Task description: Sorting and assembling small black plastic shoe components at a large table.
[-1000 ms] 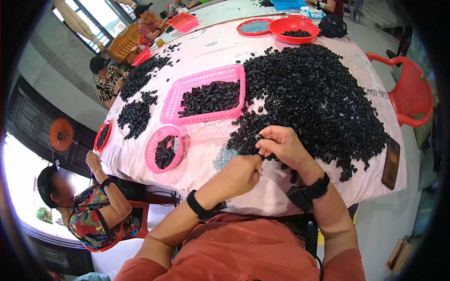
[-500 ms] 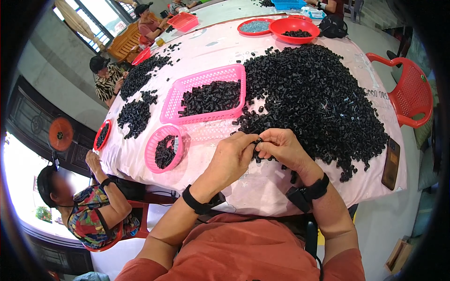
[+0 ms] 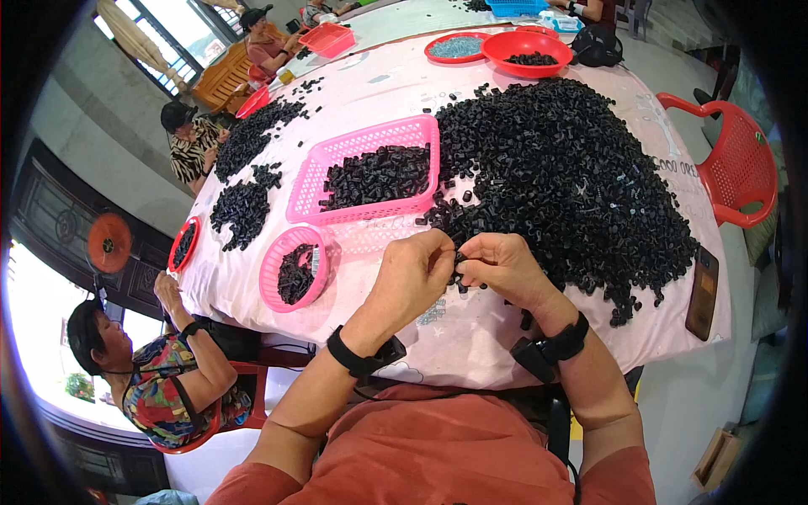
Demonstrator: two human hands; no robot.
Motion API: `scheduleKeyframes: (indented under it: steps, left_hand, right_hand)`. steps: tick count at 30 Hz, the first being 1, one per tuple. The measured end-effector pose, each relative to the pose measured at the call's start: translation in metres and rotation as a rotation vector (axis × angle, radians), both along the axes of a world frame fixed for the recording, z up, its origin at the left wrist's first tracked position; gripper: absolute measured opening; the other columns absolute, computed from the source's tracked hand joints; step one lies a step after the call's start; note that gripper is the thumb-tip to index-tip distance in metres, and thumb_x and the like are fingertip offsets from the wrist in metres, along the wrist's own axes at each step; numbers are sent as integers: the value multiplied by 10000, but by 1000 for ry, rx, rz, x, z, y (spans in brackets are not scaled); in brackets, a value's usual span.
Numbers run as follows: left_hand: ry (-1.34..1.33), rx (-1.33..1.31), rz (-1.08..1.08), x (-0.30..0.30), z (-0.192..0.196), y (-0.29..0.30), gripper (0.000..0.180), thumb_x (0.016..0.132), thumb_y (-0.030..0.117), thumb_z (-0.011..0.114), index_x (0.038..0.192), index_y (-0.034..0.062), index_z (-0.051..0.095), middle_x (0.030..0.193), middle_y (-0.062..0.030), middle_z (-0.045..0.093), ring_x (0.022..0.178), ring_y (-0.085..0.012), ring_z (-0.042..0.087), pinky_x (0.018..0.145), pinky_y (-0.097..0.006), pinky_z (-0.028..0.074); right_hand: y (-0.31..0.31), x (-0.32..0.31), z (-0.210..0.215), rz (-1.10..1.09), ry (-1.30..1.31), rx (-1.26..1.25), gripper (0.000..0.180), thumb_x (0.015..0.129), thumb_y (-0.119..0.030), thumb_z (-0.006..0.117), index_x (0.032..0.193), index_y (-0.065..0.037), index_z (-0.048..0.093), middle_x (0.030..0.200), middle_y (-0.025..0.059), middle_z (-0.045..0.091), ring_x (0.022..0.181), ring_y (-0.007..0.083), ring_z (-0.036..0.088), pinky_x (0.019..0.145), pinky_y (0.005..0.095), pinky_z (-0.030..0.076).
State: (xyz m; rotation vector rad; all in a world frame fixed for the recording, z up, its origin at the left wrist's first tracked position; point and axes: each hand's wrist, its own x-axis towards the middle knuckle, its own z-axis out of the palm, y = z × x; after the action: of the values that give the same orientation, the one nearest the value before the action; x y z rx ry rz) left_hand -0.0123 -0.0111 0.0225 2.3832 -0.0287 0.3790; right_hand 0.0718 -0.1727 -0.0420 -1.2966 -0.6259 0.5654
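At the near edge of a large heap of small black plastic parts (image 3: 564, 177), my two hands meet fingertip to fingertip. My left hand (image 3: 412, 273) is closed in a pinch, and so is my right hand (image 3: 507, 271). Between them sits a small black plastic part (image 3: 459, 258), mostly covered by the fingers, so its exact shape cannot be made out. Beyond my left hand stands a pink rectangular basket (image 3: 370, 215) with many black parts inside. Left of that hand, a round pink basket (image 3: 268, 268) contains smaller dark pieces.
A phone (image 3: 702, 295) lies at the right table edge, near a red chair (image 3: 741, 160). Red bowls (image 3: 526, 46) and a black cap (image 3: 598, 48) sit at the back. Co-workers sit along the left, one close by (image 3: 168, 379), beside more black heaps (image 3: 242, 215).
My left hand has shifted slightly, its fingers curling more at the fingertips. My right hand stays nearly in place, and the small part remains between them. The near co-worker's head has turned.
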Motion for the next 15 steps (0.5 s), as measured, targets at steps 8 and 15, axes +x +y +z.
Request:
scheduleKeyframes:
  steps: [8,15]
  left_hand:
    - [-171,114,-65,1,-7,-1,82,869,26,629,912,-12,686,730,-127,668,608,-196,646,572,-314,503]
    - [-81,145,-25,2,-4,5,74,834,-3,643,901,-28,661,791,-161,661,643,-263,659,586,-350,510]
  right_hand:
    - [2,0,-2,-43,-49,-21,153,873,-30,706,995,60,688,810,80,717,693,113,687,630,246,567]
    - [1,-1,0,-33,-57,-31,162,864,-43,711,989,60,697,807,82,720,681,114,686,634,248,569]
